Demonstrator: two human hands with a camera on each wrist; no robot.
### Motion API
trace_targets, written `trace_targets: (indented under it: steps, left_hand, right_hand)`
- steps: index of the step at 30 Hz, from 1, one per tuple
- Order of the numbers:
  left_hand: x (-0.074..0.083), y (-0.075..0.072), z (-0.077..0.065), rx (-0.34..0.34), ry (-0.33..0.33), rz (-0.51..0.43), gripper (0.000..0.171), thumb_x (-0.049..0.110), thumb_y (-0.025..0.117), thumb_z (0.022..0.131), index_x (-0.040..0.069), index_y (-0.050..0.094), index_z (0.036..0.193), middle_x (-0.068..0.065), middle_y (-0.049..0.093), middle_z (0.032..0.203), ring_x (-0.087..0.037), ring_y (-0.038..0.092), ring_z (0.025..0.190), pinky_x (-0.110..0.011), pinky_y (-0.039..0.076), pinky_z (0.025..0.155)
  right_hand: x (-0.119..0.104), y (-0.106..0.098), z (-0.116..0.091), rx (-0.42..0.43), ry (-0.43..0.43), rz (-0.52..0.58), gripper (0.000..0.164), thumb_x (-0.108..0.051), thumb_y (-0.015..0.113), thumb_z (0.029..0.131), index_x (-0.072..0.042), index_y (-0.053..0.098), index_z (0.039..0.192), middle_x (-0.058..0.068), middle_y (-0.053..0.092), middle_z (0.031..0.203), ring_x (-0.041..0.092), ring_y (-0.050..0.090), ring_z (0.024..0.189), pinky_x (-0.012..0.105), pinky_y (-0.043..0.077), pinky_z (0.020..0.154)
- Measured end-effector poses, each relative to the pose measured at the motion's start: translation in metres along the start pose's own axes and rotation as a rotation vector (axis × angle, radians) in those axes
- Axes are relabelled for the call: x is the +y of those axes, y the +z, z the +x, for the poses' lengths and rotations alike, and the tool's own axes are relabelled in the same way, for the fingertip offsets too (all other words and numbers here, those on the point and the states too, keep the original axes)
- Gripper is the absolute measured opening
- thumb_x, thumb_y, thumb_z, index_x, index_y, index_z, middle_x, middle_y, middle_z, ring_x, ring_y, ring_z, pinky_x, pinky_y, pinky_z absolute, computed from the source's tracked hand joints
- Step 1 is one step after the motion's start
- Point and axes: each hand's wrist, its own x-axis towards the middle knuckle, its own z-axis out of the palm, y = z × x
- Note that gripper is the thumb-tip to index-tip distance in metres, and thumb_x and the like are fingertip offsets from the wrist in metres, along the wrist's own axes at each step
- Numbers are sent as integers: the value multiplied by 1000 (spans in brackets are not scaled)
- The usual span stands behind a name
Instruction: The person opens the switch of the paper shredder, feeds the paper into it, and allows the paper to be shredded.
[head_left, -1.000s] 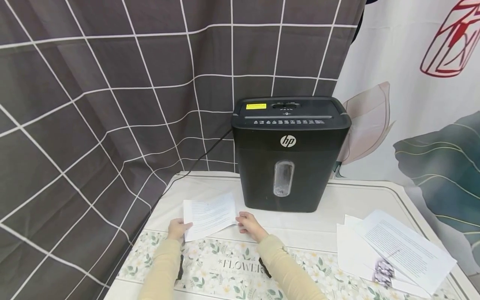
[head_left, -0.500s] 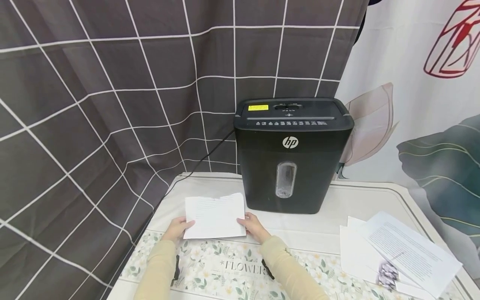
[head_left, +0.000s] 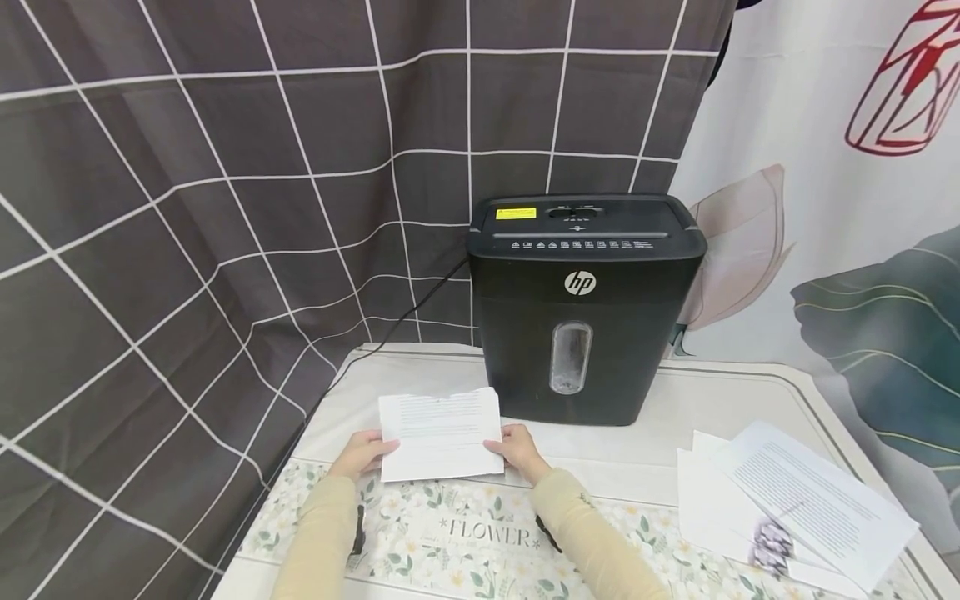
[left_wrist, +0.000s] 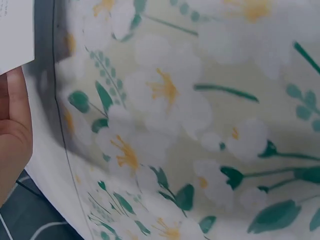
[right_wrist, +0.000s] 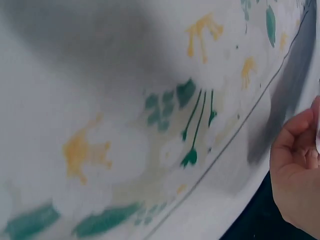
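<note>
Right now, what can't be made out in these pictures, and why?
Head: print on the held sheet, too small.
Head: part of the lower paper, under the printed page.
Head: inside of the shredder, mostly hidden by its casing.
Left wrist: part of the left hand, cut off by the left edge.
Right wrist: part of the right hand, cut off by the right edge.

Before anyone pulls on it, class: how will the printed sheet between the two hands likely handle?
Looking thin, the printed sheet is probably light and floppy. Its uneven far edge suggests it could tear if tugged. Held by opposite sides, it may sag midway.
</note>
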Motion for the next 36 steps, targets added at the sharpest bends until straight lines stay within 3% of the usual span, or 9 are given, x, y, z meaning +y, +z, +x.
trace_targets:
  steps: [4, 9, 14, 19, 24, 30, 36]
  left_hand:
    - [5, 7, 4, 4, 38, -4, 45, 20, 66, 86, -6, 56, 120, -19, 66, 112, -25, 66, 97, -36, 56, 83]
    - [11, 15, 8, 0, 75, 20, 44, 19, 67, 84, -5, 58, 119, -19, 67, 110, -25, 67, 96, -36, 56, 82]
    - [21, 23, 11, 8, 85, 66, 45, 19, 69, 83, -7, 58, 118, -21, 68, 108, -27, 68, 95, -36, 56, 82]
    - [30, 30, 13, -22, 162, 54, 39, 13, 69, 82, -9, 60, 112, -22, 70, 100, -27, 69, 89, -36, 57, 79]
    - [41, 38, 12, -50, 220, 24, 37, 10, 69, 81, -11, 61, 110, -23, 70, 97, -27, 70, 85, -36, 58, 77]
    - [56, 52, 10, -34, 273, 49, 32, 13, 70, 82, -9, 63, 104, -21, 70, 92, -22, 69, 81, -33, 58, 75]
    - [72, 58, 5, -9, 309, 6, 32, 10, 71, 80, -10, 63, 104, -24, 70, 93, -25, 70, 80, -33, 58, 73]
  right_hand:
    - [3, -10, 0, 31, -119, -27, 26, -8, 68, 83, 12, 62, 98, 16, 68, 67, 2, 47, 42, 16, 41, 41]
    - [8, -24, -2, 46, -190, -31, 23, -6, 67, 84, 12, 60, 97, 16, 66, 62, 3, 38, 38, 14, 31, 39]
    - [5, -41, -6, 51, -220, -76, 20, -5, 67, 84, 11, 62, 95, 20, 69, 69, 5, 51, 44, 16, 40, 41]
    - [2, -58, -9, 40, -254, -128, 20, -5, 66, 85, 12, 64, 95, 23, 70, 76, 17, 65, 57, 23, 51, 48]
    - [4, -74, -10, 48, -240, -158, 19, -6, 69, 83, 11, 66, 91, 19, 70, 74, 15, 64, 58, 22, 51, 51]
    - [3, -95, -17, 62, -198, -49, 19, -2, 70, 80, 14, 65, 89, 22, 70, 75, 11, 63, 60, 32, 56, 58]
    - [-5, -113, -28, 24, -270, -38, 23, 3, 67, 82, 18, 61, 98, 27, 69, 83, 20, 69, 68, 28, 57, 61]
